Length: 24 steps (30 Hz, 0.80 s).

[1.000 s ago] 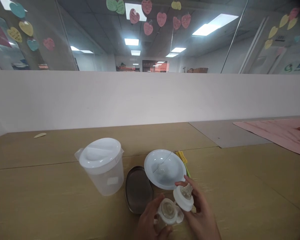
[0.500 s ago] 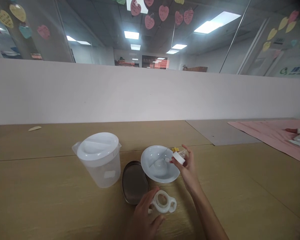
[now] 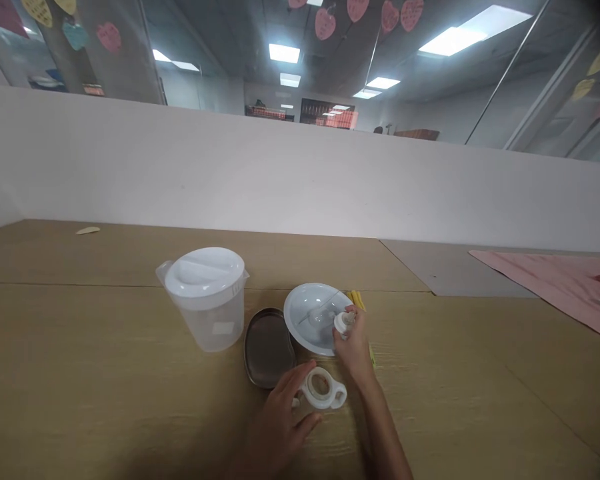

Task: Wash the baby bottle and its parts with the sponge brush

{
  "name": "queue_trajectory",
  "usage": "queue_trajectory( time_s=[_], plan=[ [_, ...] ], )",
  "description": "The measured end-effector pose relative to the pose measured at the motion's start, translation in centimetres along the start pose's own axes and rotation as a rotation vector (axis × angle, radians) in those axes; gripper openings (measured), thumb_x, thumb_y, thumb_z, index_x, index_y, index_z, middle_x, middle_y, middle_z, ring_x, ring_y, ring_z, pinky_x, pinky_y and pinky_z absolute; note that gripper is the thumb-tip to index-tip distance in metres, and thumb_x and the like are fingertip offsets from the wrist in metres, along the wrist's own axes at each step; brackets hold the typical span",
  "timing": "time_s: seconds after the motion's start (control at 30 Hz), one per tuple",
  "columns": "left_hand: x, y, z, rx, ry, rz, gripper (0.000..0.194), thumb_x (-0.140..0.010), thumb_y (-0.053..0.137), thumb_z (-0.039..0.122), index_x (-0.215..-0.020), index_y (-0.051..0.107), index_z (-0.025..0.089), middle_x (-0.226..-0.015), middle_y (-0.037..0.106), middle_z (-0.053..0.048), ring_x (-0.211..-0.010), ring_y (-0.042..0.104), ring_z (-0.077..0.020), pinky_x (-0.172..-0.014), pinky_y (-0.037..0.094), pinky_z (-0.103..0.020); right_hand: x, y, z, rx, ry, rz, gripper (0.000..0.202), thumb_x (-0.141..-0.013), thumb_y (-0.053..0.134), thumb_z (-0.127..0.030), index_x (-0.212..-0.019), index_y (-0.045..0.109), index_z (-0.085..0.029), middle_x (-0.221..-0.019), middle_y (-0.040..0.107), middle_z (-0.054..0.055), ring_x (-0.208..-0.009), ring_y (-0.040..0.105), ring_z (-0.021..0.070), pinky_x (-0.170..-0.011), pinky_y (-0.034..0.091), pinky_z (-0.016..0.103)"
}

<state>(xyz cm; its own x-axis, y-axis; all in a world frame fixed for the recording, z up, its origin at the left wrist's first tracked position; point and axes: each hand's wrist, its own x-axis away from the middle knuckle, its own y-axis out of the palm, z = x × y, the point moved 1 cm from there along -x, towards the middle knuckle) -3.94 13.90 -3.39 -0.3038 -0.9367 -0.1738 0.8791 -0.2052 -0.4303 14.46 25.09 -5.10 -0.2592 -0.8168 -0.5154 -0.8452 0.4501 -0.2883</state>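
My left hand (image 3: 291,408) is wrapped around an open-topped baby bottle (image 3: 319,388) that has a white ring with a loop handle; it stands upright near the front of the table. In my right hand (image 3: 354,340) is a white baby bottle cap (image 3: 343,323) with a clear part on it, held over the right side of a white bowl (image 3: 300,323). Something clear and thin lies inside that bowl, too faint to name. A dark kidney-shaped tray (image 3: 267,350) sits left of the bowl, just beyond my left hand.
To the left stands a translucent pitcher (image 3: 214,320) with a white lid. A yellow item (image 3: 357,299) lies behind my right hand, partly hidden. A pink cloth (image 3: 540,280) covers the far right, beside a grey panel (image 3: 420,270). Along the back runs a white wall (image 3: 280,173).
My right hand has moved left and inward, bringing the cap over the bowl. My left hand stays on the bottle. The whole view has tilted and shifted slightly.
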Motion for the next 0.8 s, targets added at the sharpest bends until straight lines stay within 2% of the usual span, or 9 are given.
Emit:
queue_trajectory(
  time_s=[0.1, 0.2, 0.37, 0.5, 0.67, 0.8],
  plan=[
    [0.0, -0.3, 0.8, -0.012, -0.010, -0.038, 0.058, -0.080, 0.058, 0.023, -0.136, 0.041, 0.026, -0.139, 0.046, -0.005, -0.126, 0.043, -0.0219, -0.105, 0.037, -0.037, 0.3, 0.4, -0.2, 0.177, -0.057, -0.038, 0.039, -0.072, 0.049, -0.020, -0.110, 0.038, -0.019, -0.104, 0.046, 0.010, -0.103, 0.047, 0.0253, -0.091, 0.040, 0.044],
    [0.1, -0.3, 1.3, -0.045, -0.009, -0.055, 0.062, -0.080, 0.056, 0.021, -0.138, 0.036, 0.029, -0.142, 0.042, -0.002, -0.126, 0.043, -0.0222, -0.106, 0.038, -0.039, 0.2, 0.5, -0.7, 0.255, -0.100, -0.094, 0.040, -0.072, 0.047, -0.020, -0.111, 0.037, -0.018, -0.106, 0.045, 0.012, -0.108, 0.044, 0.0281, -0.090, 0.041, 0.046],
    [1.5, 0.0, 1.5, -0.171, 0.057, 0.029, 0.074, -0.083, 0.054, 0.022, -0.145, 0.015, 0.031, -0.151, 0.024, -0.003, -0.136, 0.029, -0.0242, -0.110, 0.032, -0.045, 0.5, 0.0, -1.6, 0.253, -0.116, -0.159, 0.035, -0.077, 0.043, -0.025, -0.110, 0.035, -0.017, -0.106, 0.045, 0.013, -0.106, 0.044, 0.0287, -0.089, 0.041, 0.049],
    [3.3, -0.2, 1.7, -0.250, 0.082, 0.113, 0.071, -0.088, 0.050, 0.028, -0.145, 0.007, 0.032, -0.154, 0.012, -0.006, -0.139, 0.021, -0.0241, -0.110, 0.031, -0.048, 0.8, -0.2, -1.5, 0.204, -0.153, -0.236, 0.026, -0.082, 0.037, -0.026, -0.107, 0.034, -0.019, -0.103, 0.044, 0.011, -0.100, 0.046, 0.0270, -0.088, 0.040, 0.049],
    [4.9, -0.4, 2.4, -0.325, 0.006, 0.238, 0.066, -0.090, 0.047, 0.029, -0.144, 0.009, 0.031, -0.153, 0.016, -0.009, -0.138, 0.025, -0.0238, -0.107, 0.035, -0.047, 0.5, 0.2, -1.2, 0.236, -0.202, -0.245, 0.021, -0.080, 0.042, -0.030, -0.096, 0.035, -0.020, -0.095, 0.043, 0.010, -0.092, 0.046, 0.0268, -0.080, 0.043, 0.045],
    [5.9, -0.4, 2.8, -0.430, 0.052, 0.292, 0.062, -0.089, 0.047, 0.027, -0.143, 0.016, 0.028, -0.150, 0.026, -0.010, -0.132, 0.036, -0.0238, -0.103, 0.042, -0.043, 0.1, 0.6, -1.1, 0.316, -0.182, -0.241, 0.026, -0.071, 0.053, -0.033, -0.087, 0.034, -0.023, -0.089, 0.040, 0.006, -0.079, 0.045, 0.0230, -0.068, 0.043, 0.037]
  ],
)
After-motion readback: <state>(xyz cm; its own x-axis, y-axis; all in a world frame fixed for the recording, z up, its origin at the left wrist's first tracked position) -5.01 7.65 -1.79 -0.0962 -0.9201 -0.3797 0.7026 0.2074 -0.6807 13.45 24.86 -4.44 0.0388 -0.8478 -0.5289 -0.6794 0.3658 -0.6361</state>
